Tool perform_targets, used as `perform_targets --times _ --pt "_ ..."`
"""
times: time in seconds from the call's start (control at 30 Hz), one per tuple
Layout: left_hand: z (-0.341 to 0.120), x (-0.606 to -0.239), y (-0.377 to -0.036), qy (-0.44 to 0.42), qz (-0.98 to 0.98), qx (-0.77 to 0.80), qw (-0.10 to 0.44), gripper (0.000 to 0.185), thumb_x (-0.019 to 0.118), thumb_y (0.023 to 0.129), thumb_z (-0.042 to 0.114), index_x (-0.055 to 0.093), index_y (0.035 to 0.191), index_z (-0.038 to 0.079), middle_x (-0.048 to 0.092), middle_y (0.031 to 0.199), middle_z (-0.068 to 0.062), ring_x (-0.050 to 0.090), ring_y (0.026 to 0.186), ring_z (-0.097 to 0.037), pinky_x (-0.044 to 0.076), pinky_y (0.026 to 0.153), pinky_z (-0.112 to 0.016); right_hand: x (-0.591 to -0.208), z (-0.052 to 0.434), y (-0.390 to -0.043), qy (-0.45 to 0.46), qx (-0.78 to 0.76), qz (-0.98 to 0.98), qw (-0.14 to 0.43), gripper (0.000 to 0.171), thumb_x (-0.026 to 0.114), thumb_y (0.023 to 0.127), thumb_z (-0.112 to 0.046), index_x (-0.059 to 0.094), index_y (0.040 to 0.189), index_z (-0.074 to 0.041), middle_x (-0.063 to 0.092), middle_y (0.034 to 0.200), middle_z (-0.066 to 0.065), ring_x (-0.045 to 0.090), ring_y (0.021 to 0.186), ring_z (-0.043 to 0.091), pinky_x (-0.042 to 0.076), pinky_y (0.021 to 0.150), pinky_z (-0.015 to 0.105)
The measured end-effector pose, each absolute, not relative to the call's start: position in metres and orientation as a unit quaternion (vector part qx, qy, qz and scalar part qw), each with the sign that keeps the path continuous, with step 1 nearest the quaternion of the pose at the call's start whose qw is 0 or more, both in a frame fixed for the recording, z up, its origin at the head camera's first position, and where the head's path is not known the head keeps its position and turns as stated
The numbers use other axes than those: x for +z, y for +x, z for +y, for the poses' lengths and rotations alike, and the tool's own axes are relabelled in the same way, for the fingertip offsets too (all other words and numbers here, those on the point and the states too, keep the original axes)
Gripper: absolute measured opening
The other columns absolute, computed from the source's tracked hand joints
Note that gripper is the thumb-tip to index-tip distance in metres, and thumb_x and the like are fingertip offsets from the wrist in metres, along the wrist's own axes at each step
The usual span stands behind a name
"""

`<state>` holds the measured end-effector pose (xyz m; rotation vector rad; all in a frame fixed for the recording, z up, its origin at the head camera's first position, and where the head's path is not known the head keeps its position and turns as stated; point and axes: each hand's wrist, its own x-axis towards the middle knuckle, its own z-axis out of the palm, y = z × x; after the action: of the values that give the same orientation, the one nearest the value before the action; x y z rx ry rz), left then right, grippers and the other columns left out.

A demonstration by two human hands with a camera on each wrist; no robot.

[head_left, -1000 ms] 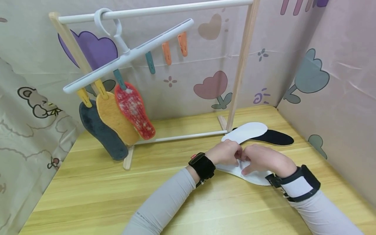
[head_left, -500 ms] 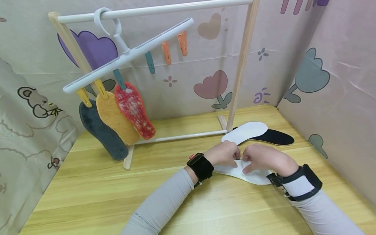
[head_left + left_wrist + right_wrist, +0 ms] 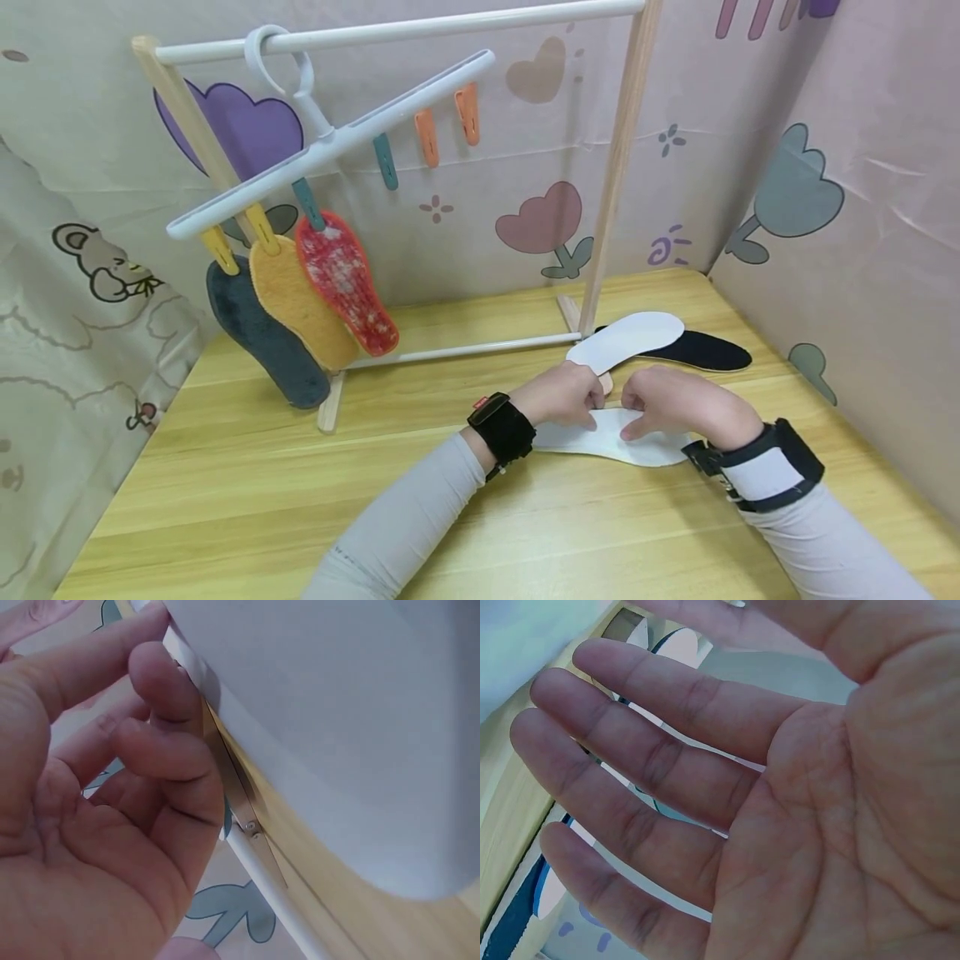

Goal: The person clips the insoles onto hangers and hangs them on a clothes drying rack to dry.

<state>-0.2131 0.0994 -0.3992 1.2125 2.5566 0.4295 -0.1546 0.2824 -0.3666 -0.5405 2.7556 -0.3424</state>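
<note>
Head view gives us a pale wooden counter (image 3: pixel 247 492) of long yellow planks, walled at 12, 9 and 3 o'clock by thin plastic sheeting (image 3: pixel 862 167) printed with tulips, hearts and a cartoon mouse.

At 12 o'clock on the counter stands a small drying rack (image 3: pixel 622 158): two wooden uprights, a white top rail and a white bar low along its foot. A white clip hanger (image 3: pixel 330 146) hooks over the top rail and tilts down toward 9 o'clock. From its clips hang a dark grey insole (image 3: pixel 262 337), a mustard insole (image 3: pixel 300 304) and a red speckled insole (image 3: pixel 345 283), overlapping one another; three clips further along hang bare.

Just past our hands, toward 1 o'clock by the right upright's foot, a second white insole (image 3: pixel 626 337) lies partly over a black insole (image 3: pixel 705 350).

We see the white insole (image 3: pixel 607 437) flat on the counter at the middle of the view, lengthwise from 9 to 3 o'clock. Our left hand (image 3: pixel 566 392) has its fingers curled at the insole's far edge, pinching it. Our right hand (image 3: pixel 667 400) rests on top with fingers held fairly straight, tips pressing the insole down. In the right wrist view those fingers (image 3: pixel 652 765) are spread and relaxed, gripping nothing.
</note>
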Motion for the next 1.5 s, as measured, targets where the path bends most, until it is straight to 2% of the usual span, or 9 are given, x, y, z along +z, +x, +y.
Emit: perform_targets --times 0.33,0.93,1.23,1.37,1.5 --pt "0.095 -0.400 -0.211 0.392 0.895 0.164 0.139 0.012 0.089 0.089 0.015 0.078 0.091 0.013 0.065 0.081 0.009 0.056 0.081 -0.005 0.045 0.072 -0.014 -0.367 0.283 -0.158 -0.171 -0.112 0.964 0.171 0.024 0.092 0.085 -0.029 0.075 0.088 -0.012 0.057 0.078 -0.004 0.049 0.070 0.013 0.038 0.063 0.026" --pt "0.081 -0.400 -0.217 0.409 0.869 0.219 0.174 0.016 0.086 0.091 0.013 0.071 0.096 0.011 0.052 0.075 0.007 0.049 0.071 -0.005 0.039 0.067 -0.015 -0.366 0.287 -0.160 -0.170 -0.119 0.964 0.168 0.029 0.092 0.085 -0.030 0.076 0.095 -0.008 0.055 0.079 -0.003 0.049 0.073 0.014 0.039 0.066 0.028" --pt "0.069 -0.401 -0.218 0.421 0.865 0.226 0.152 0.015 0.086 0.091 0.015 0.072 0.088 0.013 0.049 0.068 0.009 0.046 0.067 -0.003 0.038 0.070 -0.014 -0.365 0.290 -0.161 -0.165 -0.115 0.966 0.164 0.046 0.092 0.084 -0.033 0.076 0.110 0.000 0.065 0.090 -0.001 0.055 0.081 0.016 0.048 0.073 0.031" --pt "0.063 -0.399 -0.218 0.410 0.866 0.245 0.150 0.016 0.086 0.092 0.015 0.071 0.088 0.012 0.051 0.072 0.008 0.048 0.070 -0.004 0.040 0.072 -0.016 -0.361 0.292 -0.162 -0.159 -0.101 0.970 0.154 0.056 0.092 0.084 -0.038 0.074 0.118 0.003 0.072 0.101 0.005 0.061 0.090 0.021 0.056 0.082 0.041" --pt "0.057 -0.397 -0.218 0.398 0.866 0.265 0.150 0.016 0.084 0.094 0.014 0.069 0.091 0.011 0.055 0.079 0.007 0.051 0.076 -0.005 0.042 0.074 -0.016 -0.360 0.294 -0.162 -0.157 -0.094 0.973 0.142 0.066 0.092 0.084 -0.040 0.070 0.126 0.007 0.074 0.112 0.010 0.064 0.097 0.025 0.057 0.089 0.049"
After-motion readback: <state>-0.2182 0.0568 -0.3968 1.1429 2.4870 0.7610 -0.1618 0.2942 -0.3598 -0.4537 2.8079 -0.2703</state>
